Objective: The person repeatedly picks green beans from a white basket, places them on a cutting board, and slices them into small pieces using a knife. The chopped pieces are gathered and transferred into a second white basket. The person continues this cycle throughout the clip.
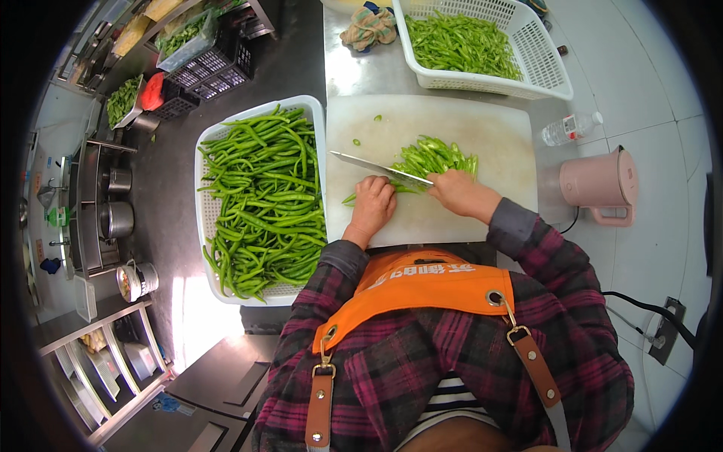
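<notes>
On a white cutting board (pixel 474 121), my left hand (pixel 373 204) presses down a green chili pepper (pixel 349 199) with curled fingers. The pepper's tip shows left of the hand and its other end to the right. My right hand (pixel 460 194) grips a kitchen knife (pixel 381 168), whose blade slants to the upper left just beyond my left fingers. Behind the blade and against my right hand lies a heap of sliced green peppers (pixel 435 155). Left of the board, a white plastic basket (pixel 204 271) holds many whole green chili peppers (pixel 265 198).
A white basket (pixel 542 62) of cut peppers (pixel 460 48) stands beyond the board, beside a crumpled cloth (pixel 369 28). To the right are a plastic bottle (pixel 570 129) and a pink electric kettle (pixel 596 181). Black crates (pixel 217 73) and metal pots (pixel 117 219) lie farther left.
</notes>
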A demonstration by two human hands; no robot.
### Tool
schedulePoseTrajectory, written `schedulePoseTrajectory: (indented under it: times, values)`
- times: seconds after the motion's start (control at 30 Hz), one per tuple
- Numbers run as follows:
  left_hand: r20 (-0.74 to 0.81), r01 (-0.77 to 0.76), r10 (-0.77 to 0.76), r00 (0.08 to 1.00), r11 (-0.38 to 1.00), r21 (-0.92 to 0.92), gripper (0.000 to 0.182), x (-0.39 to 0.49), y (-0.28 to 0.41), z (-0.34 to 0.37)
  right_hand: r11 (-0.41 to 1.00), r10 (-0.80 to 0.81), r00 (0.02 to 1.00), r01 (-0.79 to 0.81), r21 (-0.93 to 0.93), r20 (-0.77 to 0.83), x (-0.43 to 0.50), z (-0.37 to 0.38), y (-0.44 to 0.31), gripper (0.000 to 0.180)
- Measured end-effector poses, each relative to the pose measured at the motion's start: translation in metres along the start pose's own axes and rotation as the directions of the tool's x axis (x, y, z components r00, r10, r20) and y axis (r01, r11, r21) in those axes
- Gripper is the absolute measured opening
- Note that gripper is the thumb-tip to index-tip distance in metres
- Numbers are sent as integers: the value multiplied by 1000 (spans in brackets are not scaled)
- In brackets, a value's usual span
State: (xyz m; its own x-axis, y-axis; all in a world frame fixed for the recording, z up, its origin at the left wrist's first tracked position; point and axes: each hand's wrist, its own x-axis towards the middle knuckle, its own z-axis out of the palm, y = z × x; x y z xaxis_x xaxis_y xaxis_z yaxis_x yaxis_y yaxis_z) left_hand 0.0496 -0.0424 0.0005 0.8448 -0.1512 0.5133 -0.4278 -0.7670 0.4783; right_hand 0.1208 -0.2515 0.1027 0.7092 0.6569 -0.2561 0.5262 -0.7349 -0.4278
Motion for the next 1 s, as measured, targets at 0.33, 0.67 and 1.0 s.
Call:
schedulePoseTrajectory:
  times: [0.33, 0.67, 1.0]
  values:
    - [34, -69, 70, 997, 997, -44, 16, 0, -3, 2, 998, 32, 992, -37, 45, 121, 5, -7, -8, 24]
    - [65, -75, 76, 995, 997, -21, 20, 3, 1, -6, 983, 74, 994, -86, 161, 81, 4, 25, 1, 25]
    - [81, 98, -110, 991, 985, 141, 26, -12, 4, -27, 997, -70, 996, 69, 22, 53, 2, -15, -13, 22]
